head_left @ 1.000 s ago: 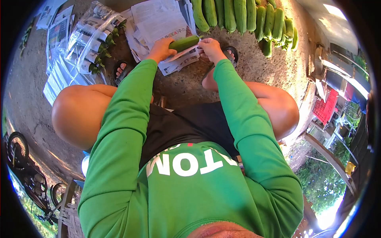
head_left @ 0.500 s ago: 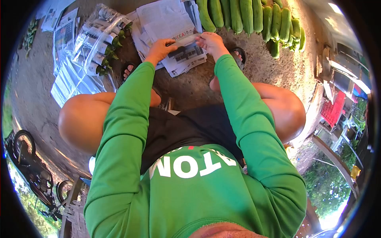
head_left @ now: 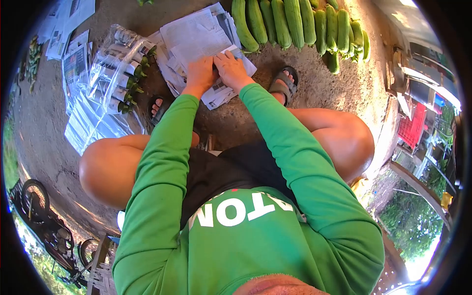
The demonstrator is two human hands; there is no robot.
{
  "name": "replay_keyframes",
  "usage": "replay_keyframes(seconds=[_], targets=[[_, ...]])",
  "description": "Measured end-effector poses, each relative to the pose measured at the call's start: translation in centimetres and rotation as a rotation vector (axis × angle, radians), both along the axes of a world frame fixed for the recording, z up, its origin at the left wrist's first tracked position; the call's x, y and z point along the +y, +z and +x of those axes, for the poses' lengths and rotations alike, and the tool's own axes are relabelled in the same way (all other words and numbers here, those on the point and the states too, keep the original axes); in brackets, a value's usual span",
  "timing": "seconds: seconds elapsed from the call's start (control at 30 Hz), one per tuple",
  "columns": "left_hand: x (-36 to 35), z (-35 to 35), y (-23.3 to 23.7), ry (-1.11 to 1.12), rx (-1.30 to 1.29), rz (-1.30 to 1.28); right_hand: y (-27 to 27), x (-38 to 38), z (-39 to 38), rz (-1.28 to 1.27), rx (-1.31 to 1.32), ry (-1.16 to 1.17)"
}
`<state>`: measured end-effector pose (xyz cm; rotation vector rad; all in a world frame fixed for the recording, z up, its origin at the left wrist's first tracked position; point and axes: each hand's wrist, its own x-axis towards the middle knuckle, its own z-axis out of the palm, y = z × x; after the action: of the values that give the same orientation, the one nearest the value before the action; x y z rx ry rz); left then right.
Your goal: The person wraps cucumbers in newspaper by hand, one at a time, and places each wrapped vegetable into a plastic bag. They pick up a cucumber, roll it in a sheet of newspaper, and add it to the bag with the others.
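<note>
A loose stack of printed paper sheets (head_left: 189, 37) lies on the ground in front of me. My left hand (head_left: 201, 73) rests palm down on its near part, with the fingers laid on the sheets. Right beside it, my right hand (head_left: 231, 70) lies on the paper with fingers stretched out; the two hands meet at the thumbs. Neither hand shows anything lifted off the stack, and what is under the palms is hidden. Just beyond the stack to the right is a row of long green vegetables (head_left: 294, 23).
To the left lies a clear plastic bag (head_left: 118, 69) of paper-wrapped green vegetables, with more sheets (head_left: 76, 64) beyond it. My sandalled feet (head_left: 285, 83) flank the stack. A red crate (head_left: 412, 125) stands far right, a motorcycle (head_left: 49, 221) lower left.
Both hands have come down onto the stack and drawn together. The pale strip of paper between their fingers earlier is no longer seen held up. The view has shifted slightly.
</note>
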<state>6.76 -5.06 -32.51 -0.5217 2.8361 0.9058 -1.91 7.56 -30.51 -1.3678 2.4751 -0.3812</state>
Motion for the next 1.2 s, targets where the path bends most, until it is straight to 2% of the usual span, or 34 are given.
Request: replay_keyframes(seconds=[0.1, 0.2, 0.27, 0.3, 0.4, 0.43, 0.5, 0.53, 0.6, 0.67, 0.73, 0.83, 0.93, 0.97, 1.07, 1.2], targets=[[0.8, 0.9, -0.1, 0.026, 0.153, -0.177, -0.1, 0.1, -0.7, -0.049, -0.014, 0.031], [0.5, 0.0, -1.6, 0.001, 0.053, -0.204, -0.5, 0.8, -1.1, -0.114, -0.078, -0.036], [-0.2, -0.7, -1.7, 0.018, -0.048, -0.073, -1.2, 1.2, -1.5, -0.202, -0.094, -0.163], [-0.6, -0.9, -1.5, 0.03, -0.101, -0.01, -1.0, 1.4, -1.8, -0.131, -0.155, -0.287], [-1.6, -1.0, -0.5, 0.064, -0.163, 0.309, -2.1, 2.5, -3.7, -0.29, -0.162, -0.636], [-1.6, -0.9, 0.5, 0.121, -0.141, 0.374, -0.3, 2.8, -5.3, -0.267, -0.49, -0.777], [-1.0, -0.5, 2.2, 0.229, -0.111, 0.508, 1.8, 3.8, -6.5, -0.326, -0.922, -0.994], [-0.8, -0.4, 3.1, 0.275, -0.1, 0.735, 2.3, 4.2, -6.5, -0.351, -1.149, -1.093], [-0.7, -0.5, 5.1, 0.375, -0.06, 1.184, 2.2, 4.2, -5.6, -0.415, -1.261, -1.119], [-0.2, -0.3, 8.1, 0.373, -0.004, 1.32, 2.2, 3.6, -4.5, -0.449, -1.461, -1.147], [0.8, -0.2, 11.4, 0.38, 0.04, 1.448, 1.8, 3.6, -3.9, -0.51, -1.787, -0.941], [1.6, -0.4, 12.0, 0.43, 0.008, 1.633, 3.1, 2.7, -3.3, -0.816, -2.174, -0.487], [2.8, -0.5, 13.2, 0.431, 0.068, 1.525, 4.4, 1.2, -3.4, -0.905, -1.937, -0.631], [2.7, -0.5, 13.3, 0.401, 0.091, 1.492, 5.0, 1.3, -4.0, -0.941, -2.05, -0.585], [2.3, -0.2, 13.0, 0.446, 0.199, 1.405, 5.3, 1.0, -5.5, -0.955, -1.827, -0.698], [1.6, 0.2, 13.3, 0.523, 0.239, 1.569, 6.0, 1.5, -7.2, -0.942, -1.546, -0.79]])
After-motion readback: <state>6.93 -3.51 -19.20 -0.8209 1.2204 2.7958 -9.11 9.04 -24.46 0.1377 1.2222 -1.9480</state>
